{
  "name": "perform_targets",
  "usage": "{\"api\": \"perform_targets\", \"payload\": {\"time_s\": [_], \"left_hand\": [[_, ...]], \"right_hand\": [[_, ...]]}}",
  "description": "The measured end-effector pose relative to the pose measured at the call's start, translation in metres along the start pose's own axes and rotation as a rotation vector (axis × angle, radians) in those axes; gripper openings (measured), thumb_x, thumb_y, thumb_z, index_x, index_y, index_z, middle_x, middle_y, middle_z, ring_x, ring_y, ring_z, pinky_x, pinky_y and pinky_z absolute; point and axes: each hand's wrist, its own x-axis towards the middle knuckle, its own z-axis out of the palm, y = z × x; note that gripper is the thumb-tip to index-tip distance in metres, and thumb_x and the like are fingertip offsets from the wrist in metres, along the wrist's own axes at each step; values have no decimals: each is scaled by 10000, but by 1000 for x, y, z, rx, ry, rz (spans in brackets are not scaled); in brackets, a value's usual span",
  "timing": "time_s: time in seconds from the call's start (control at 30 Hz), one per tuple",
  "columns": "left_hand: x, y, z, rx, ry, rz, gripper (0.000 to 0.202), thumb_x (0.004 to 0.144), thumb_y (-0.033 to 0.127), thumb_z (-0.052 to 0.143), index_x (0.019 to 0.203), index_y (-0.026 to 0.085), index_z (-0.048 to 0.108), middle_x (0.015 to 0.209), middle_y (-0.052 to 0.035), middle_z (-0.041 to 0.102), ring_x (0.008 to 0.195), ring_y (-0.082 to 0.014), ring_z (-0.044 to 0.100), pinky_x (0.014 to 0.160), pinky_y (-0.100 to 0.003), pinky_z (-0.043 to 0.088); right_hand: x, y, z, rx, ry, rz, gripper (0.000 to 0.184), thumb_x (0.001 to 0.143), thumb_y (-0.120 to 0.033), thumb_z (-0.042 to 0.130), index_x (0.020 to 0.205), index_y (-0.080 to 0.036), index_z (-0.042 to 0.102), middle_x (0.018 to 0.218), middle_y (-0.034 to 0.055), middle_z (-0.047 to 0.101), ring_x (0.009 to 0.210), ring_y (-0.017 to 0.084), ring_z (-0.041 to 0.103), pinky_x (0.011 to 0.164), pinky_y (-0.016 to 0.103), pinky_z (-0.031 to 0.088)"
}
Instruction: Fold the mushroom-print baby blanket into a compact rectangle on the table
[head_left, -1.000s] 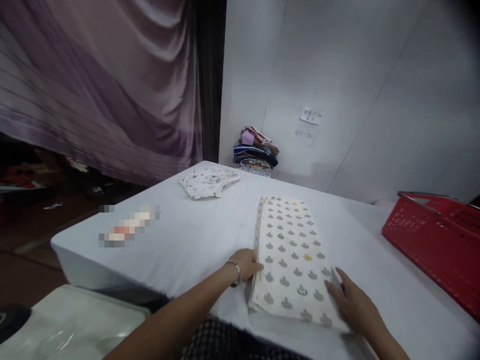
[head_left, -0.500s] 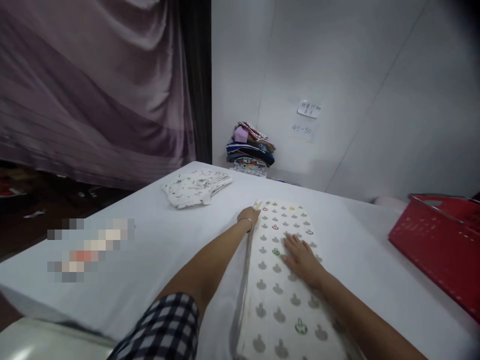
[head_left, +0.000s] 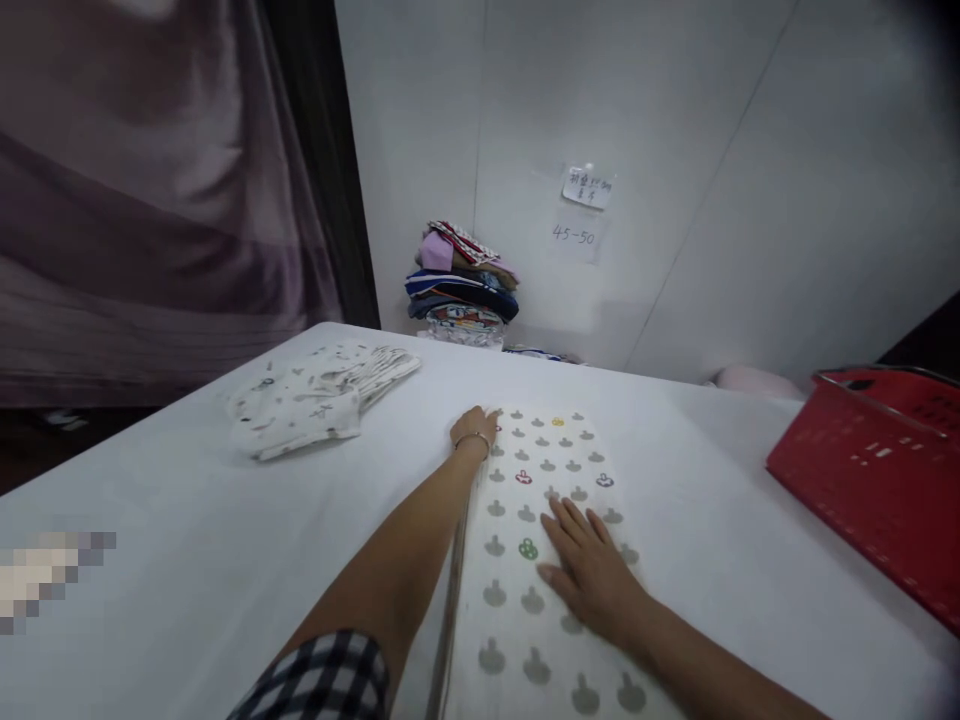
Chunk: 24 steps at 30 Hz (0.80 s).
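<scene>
A cream cloth [head_left: 517, 630] with rows of grey prints, a few in red, yellow, green and purple, is lying flat, folded into a long strip. It is running beneath my spread right hand [head_left: 589, 570]; its far left edge is meeting my left hand [head_left: 474, 432], and its near end is passing out of view, closer to me than both hands.

Folded cloth [head_left: 510, 630]: off-white ground, rows of solid grey motifs, with scattered ones in red, yellow, green and muted purple; bunched cloth [head_left: 296, 415]: white, sprinkled with small, mostly dark prints; tabletop [head_left: 187, 560]: plain white; basket [head_left: 855, 490]: solid red; sleeve [head_left: 319, 685]: black-and-white check; fabric stack [head_left: 465, 285]: lilac, brown, blue, navy, with a red-and-white patterned piece; curtain [head_left: 150, 230]: mauve, crossed by darker purple; wall [head_left: 675, 130]: pale grey; upper paper sign [head_left: 589, 188]: white, dark handwriting
</scene>
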Motion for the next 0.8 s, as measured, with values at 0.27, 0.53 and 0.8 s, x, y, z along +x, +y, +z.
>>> {"api": "perform_targets", "payload": {"time_s": [0.27,0.53,0.8], "left_hand": [[0,1,-5,12,-8,9,545,876,549,247,1021,177,617,1067,-143,645,1002,-256,594,793,-332,445],[7,0,-1,23,58,-49,451,874,473,345,1123,150,539,1160,-157,582,1033,-253,574,790,-333,451],[-1,12,-4,102,150,160,382,879,344,361,1202,189,493,1332,-101,457,1253,-233,372,1010,-384,300]], "right_hand": [[100,54,-47,-87,85,271,569,924,-449,282,1401,-140,291,1482,118,201,1370,239,118,1080,447,131],[147,105,-21,-39,55,400,676,906,-549,221,1429,-122,192,1501,98,128,1373,232,69,1068,456,142],[151,96,-32,-108,37,362,679,896,-574,192,1418,-142,237,1503,87,121,1374,236,42,1078,480,39]]}}
